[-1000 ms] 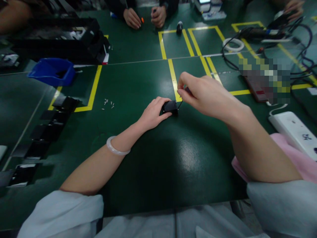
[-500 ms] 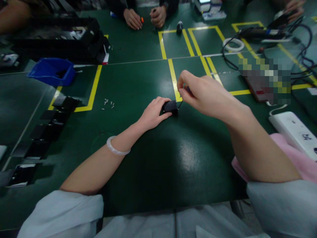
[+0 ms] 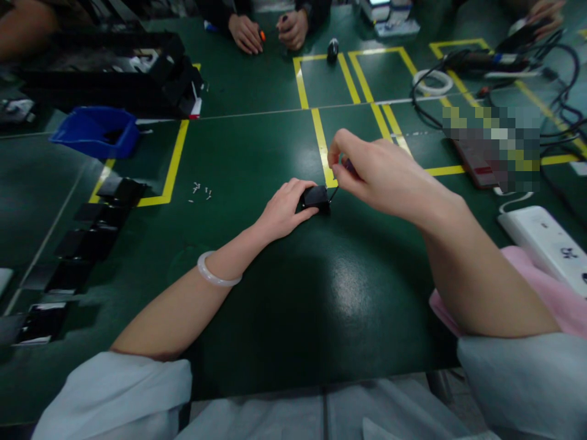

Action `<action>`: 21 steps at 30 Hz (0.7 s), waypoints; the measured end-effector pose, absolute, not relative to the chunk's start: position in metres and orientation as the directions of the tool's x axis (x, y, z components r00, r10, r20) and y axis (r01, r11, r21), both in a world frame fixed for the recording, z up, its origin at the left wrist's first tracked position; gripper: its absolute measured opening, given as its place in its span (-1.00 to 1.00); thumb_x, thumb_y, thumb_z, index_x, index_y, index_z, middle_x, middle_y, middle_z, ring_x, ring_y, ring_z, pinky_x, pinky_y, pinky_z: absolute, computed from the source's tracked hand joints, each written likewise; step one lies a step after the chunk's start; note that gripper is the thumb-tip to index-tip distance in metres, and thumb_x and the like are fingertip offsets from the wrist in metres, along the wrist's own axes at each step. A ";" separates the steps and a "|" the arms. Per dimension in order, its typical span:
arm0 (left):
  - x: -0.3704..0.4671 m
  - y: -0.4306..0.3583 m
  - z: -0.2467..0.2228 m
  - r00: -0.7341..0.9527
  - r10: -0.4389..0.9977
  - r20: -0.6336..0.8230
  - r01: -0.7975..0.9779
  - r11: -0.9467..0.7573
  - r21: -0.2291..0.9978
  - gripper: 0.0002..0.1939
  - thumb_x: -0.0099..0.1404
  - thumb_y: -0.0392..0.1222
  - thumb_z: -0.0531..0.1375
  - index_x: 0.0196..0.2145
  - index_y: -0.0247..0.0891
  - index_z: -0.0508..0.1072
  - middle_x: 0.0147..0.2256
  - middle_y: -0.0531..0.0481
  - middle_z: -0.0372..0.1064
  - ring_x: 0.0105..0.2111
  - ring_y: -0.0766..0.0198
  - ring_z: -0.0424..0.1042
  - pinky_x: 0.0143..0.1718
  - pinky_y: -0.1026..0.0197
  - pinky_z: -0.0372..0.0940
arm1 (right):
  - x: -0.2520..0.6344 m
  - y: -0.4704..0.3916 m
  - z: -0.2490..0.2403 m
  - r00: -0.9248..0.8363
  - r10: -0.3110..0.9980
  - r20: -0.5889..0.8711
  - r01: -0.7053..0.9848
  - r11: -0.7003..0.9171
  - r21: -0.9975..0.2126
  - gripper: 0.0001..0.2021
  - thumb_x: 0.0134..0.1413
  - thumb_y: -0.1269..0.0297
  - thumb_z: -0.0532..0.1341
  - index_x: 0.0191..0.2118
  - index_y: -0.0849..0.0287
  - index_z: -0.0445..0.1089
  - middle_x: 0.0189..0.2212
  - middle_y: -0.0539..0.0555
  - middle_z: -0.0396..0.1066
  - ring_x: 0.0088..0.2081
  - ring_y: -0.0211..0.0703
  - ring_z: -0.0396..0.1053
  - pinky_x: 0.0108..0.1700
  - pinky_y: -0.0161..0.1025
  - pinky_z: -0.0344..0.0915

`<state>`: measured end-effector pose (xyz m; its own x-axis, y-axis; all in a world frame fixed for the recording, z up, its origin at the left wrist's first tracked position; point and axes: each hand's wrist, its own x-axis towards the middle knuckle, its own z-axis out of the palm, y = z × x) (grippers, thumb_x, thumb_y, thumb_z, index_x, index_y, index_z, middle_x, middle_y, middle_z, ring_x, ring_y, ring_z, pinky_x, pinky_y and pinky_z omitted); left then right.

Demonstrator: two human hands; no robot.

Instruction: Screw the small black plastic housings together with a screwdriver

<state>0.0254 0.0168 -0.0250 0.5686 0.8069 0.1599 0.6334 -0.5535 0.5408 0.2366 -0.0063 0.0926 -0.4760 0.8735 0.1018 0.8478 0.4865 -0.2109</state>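
A small black box-shaped part lies on the green table near the middle of the view. My left hand grips it from the left, fingers along its far side and thumb along its near side. My right hand is closed around the handle of a thin screwdriver. Its dark shaft slants down to the right end of the black part, where the tip seems to touch. Most of the handle is hidden by my fingers. Several small screws lie loose to the left of my left hand.
A blue bin and a black crate stand at the left, above a row of black parts. At the right are a white power strip, pink cloth and cables. Another person's hands are across the table.
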 end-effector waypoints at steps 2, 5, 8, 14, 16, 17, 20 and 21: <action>0.025 0.017 -0.025 0.568 0.808 0.159 0.632 -0.552 0.544 -0.54 0.37 -0.07 0.19 0.16 -0.26 0.31 0.07 -0.18 0.35 0.08 -0.01 0.35 0.14 -0.04 0.25 | 0.237 -0.007 0.092 -0.478 0.872 0.108 0.842 0.490 -0.225 -0.69 0.33 0.25 -0.04 0.06 0.15 0.31 -0.30 0.14 0.48 -0.32 -0.03 0.39 -0.26 -0.15 0.19; 0.025 0.017 -0.025 0.568 0.805 0.169 0.626 -0.556 0.547 -0.55 0.37 -0.07 0.19 0.16 -0.25 0.31 0.06 -0.18 0.36 0.08 0.00 0.35 0.14 -0.04 0.25 | 0.237 -0.006 0.092 -0.473 0.873 0.116 0.845 0.488 -0.219 -0.70 0.35 0.18 -0.02 0.02 0.14 0.34 -0.31 0.13 0.48 -0.31 -0.02 0.40 -0.26 -0.15 0.20; 0.026 0.017 -0.025 0.574 0.800 0.176 0.616 -0.563 0.551 -0.54 0.37 -0.07 0.19 0.16 -0.27 0.31 0.06 -0.19 0.36 0.08 -0.01 0.35 0.14 -0.03 0.25 | 0.236 -0.006 0.091 -0.471 0.875 0.114 0.851 0.485 -0.203 -0.69 0.36 0.13 -0.02 0.00 0.14 0.36 -0.32 0.13 0.48 -0.30 -0.01 0.40 -0.27 -0.16 0.17; 0.026 0.017 -0.025 0.566 0.808 0.164 0.630 -0.552 0.546 -0.54 0.37 -0.07 0.20 0.16 -0.27 0.32 0.08 -0.18 0.35 0.09 0.00 0.34 0.15 -0.02 0.25 | 0.236 -0.006 0.091 -0.465 0.878 0.116 0.857 0.479 -0.192 -0.68 0.34 0.26 -0.07 0.06 0.17 0.30 -0.30 0.14 0.48 -0.33 -0.01 0.39 -0.31 -0.15 0.12; 0.026 0.017 -0.026 0.564 0.809 0.166 0.633 -0.552 0.543 -0.54 0.37 -0.07 0.19 0.16 -0.25 0.31 0.08 -0.18 0.36 0.09 0.00 0.35 0.15 -0.02 0.24 | 0.236 -0.006 0.090 -0.468 0.874 0.126 0.853 0.485 -0.194 -0.69 0.34 0.25 -0.06 0.05 0.17 0.31 -0.30 0.13 0.47 -0.33 0.00 0.40 -0.30 -0.14 0.13; 0.026 0.017 -0.026 0.565 0.808 0.167 0.632 -0.554 0.543 -0.54 0.37 -0.07 0.19 0.16 -0.24 0.31 0.07 -0.17 0.36 0.09 0.00 0.35 0.15 -0.02 0.25 | 0.236 -0.005 0.090 -0.470 0.873 0.128 0.851 0.487 -0.196 -0.69 0.35 0.22 -0.05 0.04 0.17 0.31 -0.30 0.13 0.48 -0.32 0.00 0.40 -0.30 -0.15 0.14; 0.026 0.017 -0.025 0.569 0.805 0.169 0.626 -0.557 0.546 -0.55 0.37 -0.07 0.19 0.16 -0.23 0.31 0.07 -0.17 0.36 0.08 0.00 0.35 0.14 -0.03 0.25 | 0.237 -0.005 0.089 -0.473 0.874 0.116 0.851 0.487 -0.195 -0.69 0.37 0.14 -0.01 0.03 0.16 0.34 -0.29 0.13 0.50 -0.30 0.00 0.41 -0.27 -0.16 0.18; 0.026 0.017 -0.025 0.569 0.805 0.168 0.626 -0.557 0.547 -0.55 0.36 -0.07 0.19 0.16 -0.23 0.31 0.07 -0.17 0.36 0.08 0.00 0.35 0.13 -0.03 0.25 | 0.237 -0.005 0.089 -0.473 0.874 0.111 0.853 0.486 -0.193 -0.69 0.37 0.14 -0.01 0.03 0.16 0.35 -0.29 0.14 0.50 -0.29 -0.01 0.41 -0.26 -0.16 0.18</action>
<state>0.0256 0.0169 -0.0253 0.5693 0.8047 0.1681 0.6255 -0.5567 0.5466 0.2371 -0.0045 0.0894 -0.4726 0.8742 0.1115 0.8525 0.4856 -0.1934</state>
